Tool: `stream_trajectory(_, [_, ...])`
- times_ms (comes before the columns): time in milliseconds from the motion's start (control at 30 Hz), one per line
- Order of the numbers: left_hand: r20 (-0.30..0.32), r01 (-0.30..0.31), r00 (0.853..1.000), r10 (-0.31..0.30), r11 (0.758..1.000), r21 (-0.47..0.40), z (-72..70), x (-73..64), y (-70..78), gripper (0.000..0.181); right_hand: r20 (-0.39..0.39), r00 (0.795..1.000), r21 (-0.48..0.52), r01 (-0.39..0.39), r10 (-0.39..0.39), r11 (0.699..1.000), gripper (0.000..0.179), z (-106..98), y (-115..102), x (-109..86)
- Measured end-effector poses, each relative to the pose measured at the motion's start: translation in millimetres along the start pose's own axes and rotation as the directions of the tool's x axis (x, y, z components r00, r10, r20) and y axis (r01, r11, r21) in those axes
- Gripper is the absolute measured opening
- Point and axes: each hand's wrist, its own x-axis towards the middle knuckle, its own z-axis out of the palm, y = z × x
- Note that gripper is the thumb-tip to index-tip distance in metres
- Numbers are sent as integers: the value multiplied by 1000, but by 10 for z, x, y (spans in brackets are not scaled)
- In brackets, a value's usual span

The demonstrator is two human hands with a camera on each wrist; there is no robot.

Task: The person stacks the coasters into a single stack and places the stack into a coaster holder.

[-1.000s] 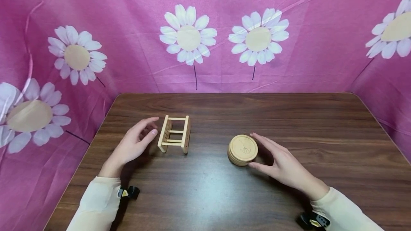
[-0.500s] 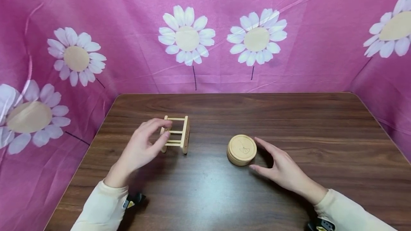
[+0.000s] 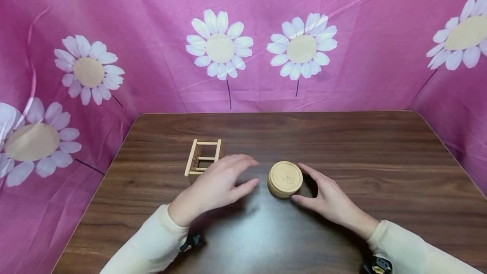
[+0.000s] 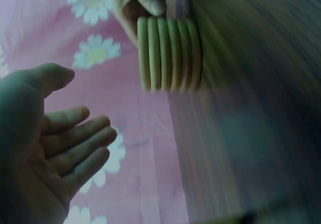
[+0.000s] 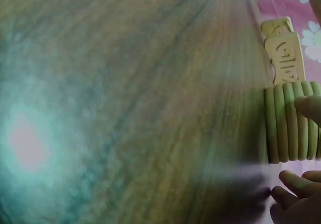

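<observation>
A neat stack of round wooden coasters point(image 3: 285, 179), a ginkgo leaf engraved on the top one, stands on the table. My right hand point(image 3: 335, 202) curves around the stack's right side, thumb at the near edge and index fingertip at the far edge. Left of the stack, my left hand point(image 3: 214, 189) hovers in the air, empty, with thumb and fingers spread toward the coasters. The left wrist view shows its palm facing the edges of the coaster stack point(image 4: 170, 56). Behind the left hand stands a small wooden rack point(image 3: 191, 157) with crossbars, its near right part hidden.
The dark wood-grain table point(image 3: 342, 138) ends at a pink cloth backdrop point(image 3: 160, 24) printed with white daisies. In the right wrist view the carved side of the rack point(image 5: 286, 58) shows beyond the stack.
My left hand has moved right, from beside the rack and across in front of it, toward the coasters. My right hand drew back slightly, then came in close again; stack and rack stayed put.
</observation>
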Motion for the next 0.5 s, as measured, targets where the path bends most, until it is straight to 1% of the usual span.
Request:
stream_trajectory(100, [53,9,999,-10,1000,13,73,115,103,51,14,1000,18,7,-7,1000,87,30,-3,25])
stream_trajectory(200, [85,10,996,-13,1000,29,152,210,174,57,24,1000,39,16,-17,999,89,79,9,37])
stream_trajectory(233, [90,5,996,-8,999,38,179,236,190,59,19,1000,44,20,-21,999,90,100,19,36])
stream_trajectory(267, [96,-3,995,-1,999,47,206,261,202,60,10,1000,31,28,-28,999,93,148,75,33])
stream_trajectory(333, [110,-21,994,13,997,68,256,309,222,63,1,1000,35,31,-31,999,96,176,90,28])
stream_trajectory(467, [138,-58,990,41,991,122,339,381,255,71,-17,999,18,35,-35,999,107,309,247,21])
stream_trajectory(500, [143,-64,989,44,989,136,351,394,266,72,-18,999,34,34,-34,999,108,312,235,24])
